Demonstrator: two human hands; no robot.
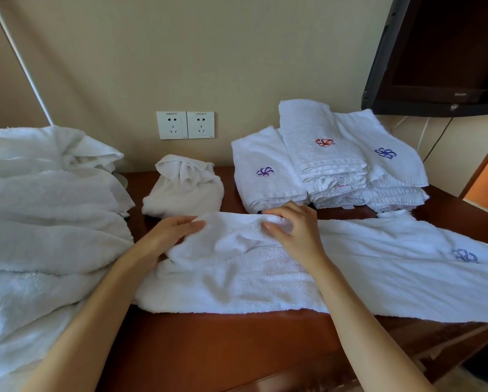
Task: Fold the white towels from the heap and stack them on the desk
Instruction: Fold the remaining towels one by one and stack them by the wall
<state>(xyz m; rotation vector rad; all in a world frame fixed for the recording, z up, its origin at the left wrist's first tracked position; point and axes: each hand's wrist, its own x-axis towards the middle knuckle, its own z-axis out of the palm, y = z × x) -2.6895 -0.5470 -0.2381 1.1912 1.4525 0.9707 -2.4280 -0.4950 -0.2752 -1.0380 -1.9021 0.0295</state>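
Note:
A long white towel with a blue embroidered mark lies spread across the brown desk, its left end rumpled. My left hand pinches the towel's far left edge. My right hand grips a bunched fold of the same edge a little to the right. Behind, at the back right, folded white towels with red, blue and purple marks lie in a stack. A big heap of unfolded white towels fills the left side.
A small crumpled white towel sits at the back middle of the desk. Two wall sockets are above it. A dark television hangs at the upper right, with cables below it. The desk's front edge runs near the bottom.

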